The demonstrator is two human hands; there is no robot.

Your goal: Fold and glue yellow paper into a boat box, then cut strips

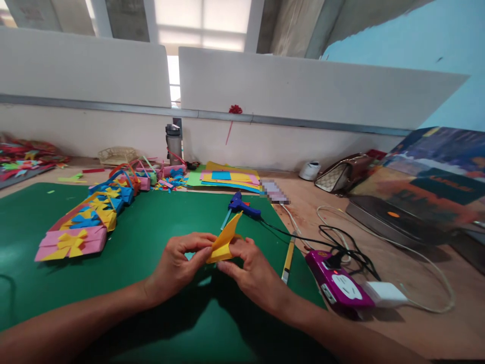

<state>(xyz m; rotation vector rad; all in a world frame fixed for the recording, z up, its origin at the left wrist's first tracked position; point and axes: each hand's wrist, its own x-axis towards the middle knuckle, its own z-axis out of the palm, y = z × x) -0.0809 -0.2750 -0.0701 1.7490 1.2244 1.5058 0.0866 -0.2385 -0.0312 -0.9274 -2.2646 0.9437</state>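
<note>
A folded piece of yellow paper [223, 243] is held above the green mat [159, 212], one flap of it standing up. My left hand [184, 260] pinches its left side between thumb and fingers. At its right side my right hand [248, 268] is closed on the same piece, with fingers behind it and the thumb near its lower edge. Just beyond the hands lies a blue glue gun [244, 206] with a glue stick at its back end. To the left, a row of small paper baskets with bows starts with a pink one [71, 243].
A purple power strip [337, 280] with a white adapter [386, 294] and tangled cords sits to the right. A yellow box cutter [290, 255] lies on the mat's edge. Coloured paper sheets [227, 177], a grey bottle [174, 144] and a phone [275, 192] are at the back.
</note>
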